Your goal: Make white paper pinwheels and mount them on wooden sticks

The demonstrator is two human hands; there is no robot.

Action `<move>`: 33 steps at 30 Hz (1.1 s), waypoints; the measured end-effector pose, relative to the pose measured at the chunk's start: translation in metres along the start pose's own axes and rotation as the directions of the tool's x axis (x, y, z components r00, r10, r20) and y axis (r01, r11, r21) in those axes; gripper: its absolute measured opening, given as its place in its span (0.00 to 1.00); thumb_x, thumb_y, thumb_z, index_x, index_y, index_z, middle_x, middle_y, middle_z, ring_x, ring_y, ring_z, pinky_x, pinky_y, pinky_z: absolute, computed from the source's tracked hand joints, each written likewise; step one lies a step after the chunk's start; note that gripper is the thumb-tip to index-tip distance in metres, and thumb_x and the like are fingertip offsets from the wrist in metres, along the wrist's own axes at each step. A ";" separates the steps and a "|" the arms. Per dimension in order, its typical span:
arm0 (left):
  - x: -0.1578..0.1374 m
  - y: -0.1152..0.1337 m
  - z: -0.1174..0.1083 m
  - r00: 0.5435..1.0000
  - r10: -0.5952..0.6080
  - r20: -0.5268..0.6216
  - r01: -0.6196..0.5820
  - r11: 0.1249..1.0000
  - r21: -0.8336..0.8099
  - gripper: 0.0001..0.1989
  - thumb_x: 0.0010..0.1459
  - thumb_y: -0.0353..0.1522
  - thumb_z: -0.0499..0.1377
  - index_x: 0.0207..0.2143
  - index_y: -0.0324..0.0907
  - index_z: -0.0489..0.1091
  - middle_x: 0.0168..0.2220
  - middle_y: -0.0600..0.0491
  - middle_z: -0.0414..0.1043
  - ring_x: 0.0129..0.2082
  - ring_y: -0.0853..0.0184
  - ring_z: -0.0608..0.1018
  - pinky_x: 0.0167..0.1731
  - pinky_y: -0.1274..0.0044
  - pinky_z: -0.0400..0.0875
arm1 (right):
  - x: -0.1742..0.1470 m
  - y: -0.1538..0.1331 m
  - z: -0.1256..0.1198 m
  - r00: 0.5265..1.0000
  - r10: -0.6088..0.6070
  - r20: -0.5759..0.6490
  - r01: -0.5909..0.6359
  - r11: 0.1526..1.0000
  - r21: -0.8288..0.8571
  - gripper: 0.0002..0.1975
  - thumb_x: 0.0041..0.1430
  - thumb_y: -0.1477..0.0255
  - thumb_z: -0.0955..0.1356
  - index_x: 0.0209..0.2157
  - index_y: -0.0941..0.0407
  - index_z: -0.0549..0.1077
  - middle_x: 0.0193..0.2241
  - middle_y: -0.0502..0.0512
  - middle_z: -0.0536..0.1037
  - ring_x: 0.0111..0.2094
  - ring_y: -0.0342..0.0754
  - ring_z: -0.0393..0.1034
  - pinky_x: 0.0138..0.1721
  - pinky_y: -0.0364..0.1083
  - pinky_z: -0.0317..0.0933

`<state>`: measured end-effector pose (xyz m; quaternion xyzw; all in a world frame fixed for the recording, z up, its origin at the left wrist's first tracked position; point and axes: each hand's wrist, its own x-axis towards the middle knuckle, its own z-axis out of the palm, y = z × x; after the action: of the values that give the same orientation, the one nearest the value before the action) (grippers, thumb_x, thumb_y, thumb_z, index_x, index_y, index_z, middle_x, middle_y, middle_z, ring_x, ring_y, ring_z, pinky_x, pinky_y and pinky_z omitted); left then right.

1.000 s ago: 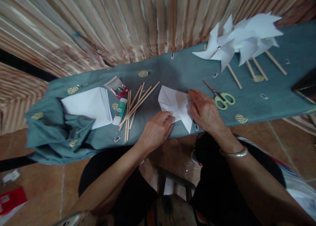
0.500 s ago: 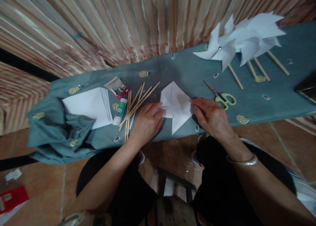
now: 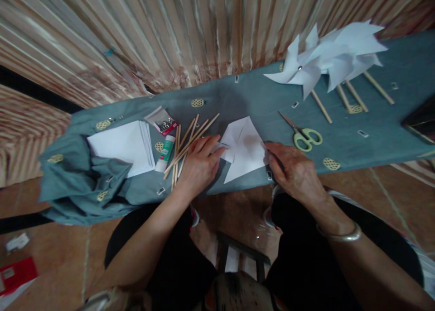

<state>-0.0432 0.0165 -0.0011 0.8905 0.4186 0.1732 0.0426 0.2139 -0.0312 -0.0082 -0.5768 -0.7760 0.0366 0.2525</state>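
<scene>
The fingers of my left hand pinch the left end of the folded white paper, and those of my right hand pinch its right edge. It is on the cloth-covered bench, between the wooden sticks and the scissors, with paper pinwheels farther right, 4 of their handles showing.

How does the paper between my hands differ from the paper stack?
The held paper has slits and pointed flaps; the paper stack shows straight edges. Your left hand and right hand touch the held paper; bunched cloth partly covers the paper stack. Both are white.
</scene>
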 end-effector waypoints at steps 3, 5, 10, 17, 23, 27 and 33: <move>-0.001 0.001 -0.002 1.000 -0.002 -0.008 0.002 1.000 -0.021 0.18 0.60 0.24 0.53 0.51 0.42 0.71 0.61 0.42 0.65 0.61 0.54 0.66 0.58 0.56 0.63 | -0.010 -0.001 -0.004 1.000 -0.015 -0.009 0.015 1.000 0.014 0.17 0.66 0.73 0.61 0.53 0.58 0.73 0.47 0.61 0.80 0.47 0.56 0.75 0.49 0.55 0.68; -0.002 0.004 -0.004 0.999 -0.003 -0.035 0.001 0.999 -0.037 0.20 0.60 0.23 0.52 0.53 0.43 0.69 0.62 0.43 0.63 0.62 0.54 0.64 0.58 0.54 0.62 | -0.014 -0.002 -0.005 1.000 -0.015 -0.004 0.015 0.999 0.038 0.18 0.66 0.73 0.61 0.53 0.57 0.72 0.47 0.60 0.80 0.46 0.55 0.76 0.49 0.56 0.68; -0.008 0.023 -0.005 0.993 0.100 -0.067 -0.106 0.990 -0.096 0.13 0.64 0.32 0.55 0.51 0.42 0.69 0.55 0.43 0.70 0.54 0.56 0.70 0.51 0.61 0.67 | -0.016 -0.003 -0.008 0.999 0.014 -0.033 -0.013 0.999 0.046 0.17 0.66 0.72 0.61 0.53 0.55 0.73 0.46 0.59 0.80 0.46 0.55 0.76 0.49 0.56 0.68; -0.010 0.042 0.004 0.982 0.175 0.077 -0.172 0.984 -0.039 0.09 0.64 0.34 0.56 0.42 0.39 0.72 0.41 0.46 0.74 0.42 0.59 0.73 0.39 0.68 0.66 | -0.017 -0.003 -0.008 0.999 0.014 -0.034 -0.012 0.998 0.059 0.17 0.66 0.72 0.61 0.52 0.57 0.73 0.47 0.62 0.80 0.48 0.56 0.75 0.50 0.56 0.68; -0.008 0.045 0.006 0.981 0.169 0.093 -0.169 0.986 -0.008 0.08 0.65 0.29 0.53 0.38 0.38 0.72 0.38 0.47 0.74 0.38 0.62 0.74 0.36 0.71 0.68 | -0.019 -0.002 -0.009 0.999 0.025 -0.022 -0.024 0.996 0.080 0.18 0.66 0.72 0.60 0.54 0.56 0.72 0.47 0.61 0.80 0.49 0.57 0.74 0.52 0.58 0.67; -0.011 0.046 0.004 0.979 0.186 0.084 -0.189 0.982 0.022 0.08 0.64 0.26 0.53 0.37 0.37 0.72 0.35 0.48 0.74 0.36 0.63 0.75 0.35 0.71 0.69 | -0.020 0.001 -0.013 0.999 0.040 -0.023 -0.037 0.994 0.107 0.19 0.65 0.74 0.60 0.54 0.55 0.73 0.47 0.60 0.80 0.49 0.56 0.75 0.52 0.58 0.69; -0.020 0.040 -0.001 0.973 0.228 0.035 -0.229 0.973 0.015 0.09 0.65 0.27 0.52 0.37 0.38 0.73 0.36 0.49 0.75 0.34 0.65 0.75 0.35 0.72 0.69 | -0.022 0.002 -0.017 0.993 0.089 0.076 -0.108 0.948 0.301 0.17 0.63 0.76 0.62 0.51 0.55 0.75 0.52 0.59 0.78 0.55 0.53 0.71 0.56 0.57 0.67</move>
<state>-0.0257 -0.0245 0.0034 0.9358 0.3143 0.1581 0.0208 0.2273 -0.0549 -0.0015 -0.5676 -0.7388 0.1860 0.3120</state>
